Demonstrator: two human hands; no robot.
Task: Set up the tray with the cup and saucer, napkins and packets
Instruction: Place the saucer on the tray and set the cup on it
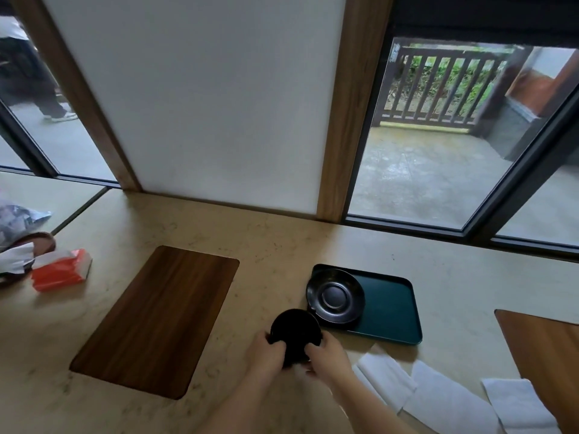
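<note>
While both forearms reach up from the bottom edge, the left hand (pixel 266 350) and right hand (pixel 326 355) clasp the black cup (pixel 295 330) low centre, just left of the tray (pixel 394 311). Fingers cover its base.

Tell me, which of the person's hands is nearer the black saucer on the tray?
The right hand. It grips the black cup's right side, just below the saucer on the green tray. The left hand holds the cup's far side, farther from the saucer.
</note>
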